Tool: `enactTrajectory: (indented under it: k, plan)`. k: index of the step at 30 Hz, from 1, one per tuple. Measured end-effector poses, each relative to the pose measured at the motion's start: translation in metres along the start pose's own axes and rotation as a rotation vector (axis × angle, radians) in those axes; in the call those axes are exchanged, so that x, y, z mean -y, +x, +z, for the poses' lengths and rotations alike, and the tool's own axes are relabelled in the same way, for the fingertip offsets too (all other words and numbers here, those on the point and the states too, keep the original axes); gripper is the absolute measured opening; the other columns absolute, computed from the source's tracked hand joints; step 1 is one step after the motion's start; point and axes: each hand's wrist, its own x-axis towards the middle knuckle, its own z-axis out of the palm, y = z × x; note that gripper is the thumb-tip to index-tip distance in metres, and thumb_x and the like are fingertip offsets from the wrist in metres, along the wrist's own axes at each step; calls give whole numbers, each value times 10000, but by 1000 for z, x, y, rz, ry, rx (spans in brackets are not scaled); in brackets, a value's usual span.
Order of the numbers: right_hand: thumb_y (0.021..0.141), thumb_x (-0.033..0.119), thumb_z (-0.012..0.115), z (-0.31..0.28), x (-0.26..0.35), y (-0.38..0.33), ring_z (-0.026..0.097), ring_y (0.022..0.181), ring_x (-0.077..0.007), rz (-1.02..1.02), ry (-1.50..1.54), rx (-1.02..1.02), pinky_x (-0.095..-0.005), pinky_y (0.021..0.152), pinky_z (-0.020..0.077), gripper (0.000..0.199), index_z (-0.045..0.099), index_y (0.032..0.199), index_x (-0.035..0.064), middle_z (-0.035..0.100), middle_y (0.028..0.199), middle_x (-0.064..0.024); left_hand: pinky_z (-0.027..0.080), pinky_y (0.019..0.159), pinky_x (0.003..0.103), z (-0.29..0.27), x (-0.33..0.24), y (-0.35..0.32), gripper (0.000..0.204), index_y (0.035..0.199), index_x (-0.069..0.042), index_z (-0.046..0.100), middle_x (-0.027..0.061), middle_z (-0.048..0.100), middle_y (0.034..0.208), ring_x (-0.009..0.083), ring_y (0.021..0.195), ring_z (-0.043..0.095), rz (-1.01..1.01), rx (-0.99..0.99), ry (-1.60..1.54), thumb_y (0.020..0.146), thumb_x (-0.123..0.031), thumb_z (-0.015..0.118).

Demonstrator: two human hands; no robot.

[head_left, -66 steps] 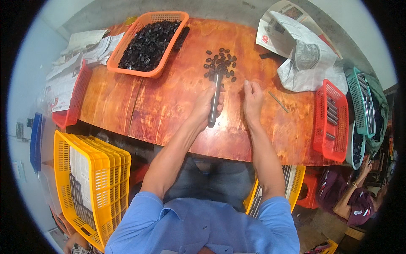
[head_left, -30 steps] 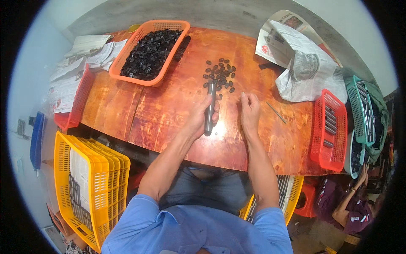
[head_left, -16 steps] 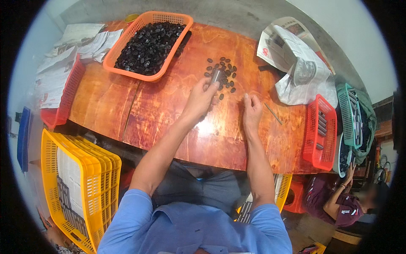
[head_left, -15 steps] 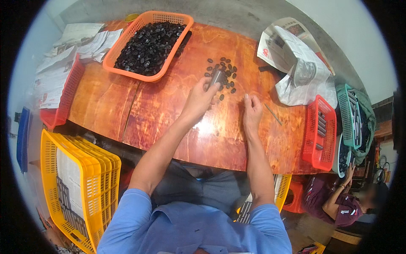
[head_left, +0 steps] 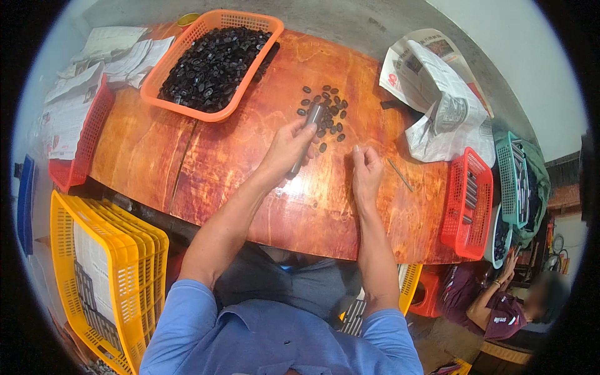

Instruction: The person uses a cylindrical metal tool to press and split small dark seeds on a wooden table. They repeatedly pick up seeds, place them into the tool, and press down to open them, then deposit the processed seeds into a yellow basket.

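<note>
At a reddish wooden table point(head_left: 225, 181), a person's left hand point(head_left: 289, 145) grips a grey metal rod point(head_left: 306, 139), its upper tip reaching into a scatter of small black parts point(head_left: 326, 112). The right hand point(head_left: 367, 170) rests just beside, fingers pinched together; whether it holds anything cannot be told. An orange basket point(head_left: 212, 59) of black pieces sits at upper left, crumpled newspaper point(head_left: 437, 100) at right.

Wooden table point(head_left: 219, 162) bears orange basket point(head_left: 187, 106) (full), newspaper point(head_left: 437, 106).
</note>
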Motion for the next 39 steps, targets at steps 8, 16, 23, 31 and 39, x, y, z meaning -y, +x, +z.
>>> enactTrajectory:
  k: [8, 16, 23, 31, 39]
  plan:
    - [1004, 195, 660, 5, 6, -6, 501, 743, -165, -66, -87, 47, -338, 683, 425, 302, 584, 822, -33, 526, 776, -80, 545, 578, 259, 0, 2, -1, 349, 1297, 34, 551, 71, 652, 909, 100, 687, 635, 50, -24, -19, 1002, -120, 655]
    - [1005, 184, 657, 3, 18, -10, 478, 756, -142, -85, -188, 78, -317, 697, 416, 300, 572, 814, -31, 487, 771, -59, 477, 528, 243, -3, -4, 0, 382, 1271, 41, 568, 59, 663, 883, 86, 642, 604, 62, -63, -1, 948, -111, 703]
    - [1011, 189, 660, 5, 15, -10, 467, 755, -125, -114, -157, 79, -303, 687, 401, 308, 569, 811, -28, 488, 776, -41, 409, 470, 235, -12, 7, 8, 258, 1143, -29, 631, -18, 586, 687, 65, 544, 533, 11, -49, 11, 950, -174, 724]
    - [1020, 175, 661, 7, 6, -7, 547, 769, -97, -36, -36, 72, -274, 703, 455, 244, 653, 867, -15, 611, 848, -7, 441, 483, 231, -10, -9, 0, 304, 1270, -31, 595, 14, 596, 784, 73, 596, 562, -2, -19, 107, 1042, -231, 612]
    - [947, 156, 687, 39, 63, 63, 689, 906, -303, -332, -388, 203, -407, 814, 530, 171, 710, 994, -6, 687, 939, -168, 502, 553, 285, -26, 4, 10, 330, 1186, -66, 597, 47, 604, 914, 129, 643, 596, -9, -79, -397, 1106, -368, 493]
